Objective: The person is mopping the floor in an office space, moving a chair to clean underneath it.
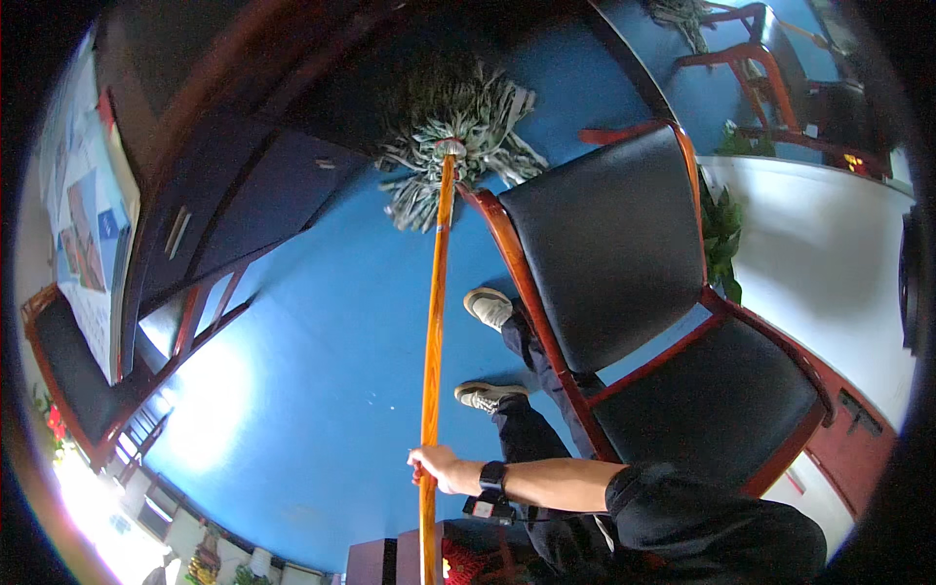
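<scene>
My right hand [433, 468] grips a varnished wooden mop handle [431, 365] partway along its length. The handle runs from the bottom edge of the picture up to a mop head of grey-green cloth strips [453, 168]. Those strips lie spread on a blue floor [329, 322], partly in dark shadow. A dark wristband [493, 477] is on my right wrist, with a small black device beneath it. My left hand is out of view. Just right of the mop head stands a wooden armchair with black padding [607, 256].
My shoes [488, 308] are beside the armchair. A dark desk [256, 190] stands left, bearing printed papers [91, 227]. Another padded chair [88, 380] is at far left. Beyond the armchair are a green plant [720, 241], a white panel [804, 263] and a reflective pane [629, 58].
</scene>
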{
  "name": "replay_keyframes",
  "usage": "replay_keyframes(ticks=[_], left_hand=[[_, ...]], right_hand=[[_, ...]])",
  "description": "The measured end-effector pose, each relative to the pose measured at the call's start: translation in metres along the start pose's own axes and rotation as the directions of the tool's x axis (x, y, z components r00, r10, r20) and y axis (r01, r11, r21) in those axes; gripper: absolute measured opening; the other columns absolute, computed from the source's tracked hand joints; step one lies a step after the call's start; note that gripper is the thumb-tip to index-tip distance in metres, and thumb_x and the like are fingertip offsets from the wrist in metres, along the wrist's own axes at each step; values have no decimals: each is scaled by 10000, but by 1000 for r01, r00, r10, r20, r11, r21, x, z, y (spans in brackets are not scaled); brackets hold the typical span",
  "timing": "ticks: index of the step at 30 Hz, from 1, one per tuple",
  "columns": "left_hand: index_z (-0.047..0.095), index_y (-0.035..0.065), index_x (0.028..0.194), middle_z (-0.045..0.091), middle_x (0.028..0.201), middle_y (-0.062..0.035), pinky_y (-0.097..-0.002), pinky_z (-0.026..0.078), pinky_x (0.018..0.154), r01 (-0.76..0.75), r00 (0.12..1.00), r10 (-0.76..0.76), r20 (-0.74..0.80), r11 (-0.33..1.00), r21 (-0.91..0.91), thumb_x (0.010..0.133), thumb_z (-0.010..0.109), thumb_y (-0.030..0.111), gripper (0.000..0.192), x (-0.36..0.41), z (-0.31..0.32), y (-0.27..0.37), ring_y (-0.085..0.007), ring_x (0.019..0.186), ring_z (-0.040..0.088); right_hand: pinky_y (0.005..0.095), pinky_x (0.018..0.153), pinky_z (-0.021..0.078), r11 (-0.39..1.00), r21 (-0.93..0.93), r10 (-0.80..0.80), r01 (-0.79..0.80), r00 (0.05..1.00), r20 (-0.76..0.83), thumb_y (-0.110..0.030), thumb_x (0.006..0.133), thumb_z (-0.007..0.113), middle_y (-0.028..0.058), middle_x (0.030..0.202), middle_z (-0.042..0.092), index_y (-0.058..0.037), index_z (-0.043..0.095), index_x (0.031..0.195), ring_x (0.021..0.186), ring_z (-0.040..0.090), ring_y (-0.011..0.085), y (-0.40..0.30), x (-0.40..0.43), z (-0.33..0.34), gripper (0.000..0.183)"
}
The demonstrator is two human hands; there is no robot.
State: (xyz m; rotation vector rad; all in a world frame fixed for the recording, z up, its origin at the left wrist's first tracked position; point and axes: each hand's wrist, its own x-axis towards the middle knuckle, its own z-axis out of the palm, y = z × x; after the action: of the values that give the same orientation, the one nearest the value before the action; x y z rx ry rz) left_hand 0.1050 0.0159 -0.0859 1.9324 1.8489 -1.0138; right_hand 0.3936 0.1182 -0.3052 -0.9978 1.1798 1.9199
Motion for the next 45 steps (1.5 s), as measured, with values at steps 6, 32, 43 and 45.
replay_keyframes(ticks=[6,32,43,45], left_hand=[[596,35,839,598,644,-117,-376,446,495,-12,976,99,-194,912,410,760,568,246,228,63,-109,11,-281,526,559],[524,32,763,558,628,-83,-322,426,503,-332,887,317,-335,943,14,643,637,17,166,167,-150,236,-219,546,557],[557,-3,769,560,628,-127,-328,433,490,67,969,-87,232,993,94,759,613,182,193,22,-37,61,-223,529,542],[542,6,758,545,616,-100,-310,420,482,135,934,-104,341,988,-69,751,617,157,169,-7,-6,85,-195,520,526]], right_hand=[[288,574,440,967,238,-145,90,963,226,-76,775,471,17,578,409,-101,413,628,534,437,124,-45,-25,63,161],[240,451,337,742,406,-566,533,823,-47,-111,776,506,-30,505,366,-145,371,601,429,365,93,-219,-81,36,223],[246,443,351,995,43,-85,85,996,-8,-56,747,533,2,579,392,-78,423,707,488,380,103,-22,-37,11,119],[233,453,345,1000,-8,-9,8,993,-120,-66,751,528,7,607,371,-18,463,815,525,379,102,-7,-32,-13,102]])
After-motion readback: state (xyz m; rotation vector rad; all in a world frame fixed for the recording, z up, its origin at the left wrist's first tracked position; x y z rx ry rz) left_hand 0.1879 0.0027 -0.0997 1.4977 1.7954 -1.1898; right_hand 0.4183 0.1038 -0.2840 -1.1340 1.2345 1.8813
